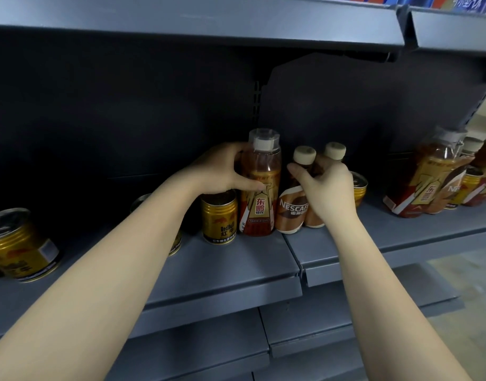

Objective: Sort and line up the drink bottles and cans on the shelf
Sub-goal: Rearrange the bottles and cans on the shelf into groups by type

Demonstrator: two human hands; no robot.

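Left hand wraps the tall Dongpeng bottle, right hand clutches both Nescafé bottles mid-frame, probably bunching bottles apart from the Red Bull can.

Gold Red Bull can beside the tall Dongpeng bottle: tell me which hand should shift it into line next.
Left. The left hand grips the tall Dongpeng bottle directly above the Red Bull can. The right hand holds two Nescafe bottles on the bottle's far side.
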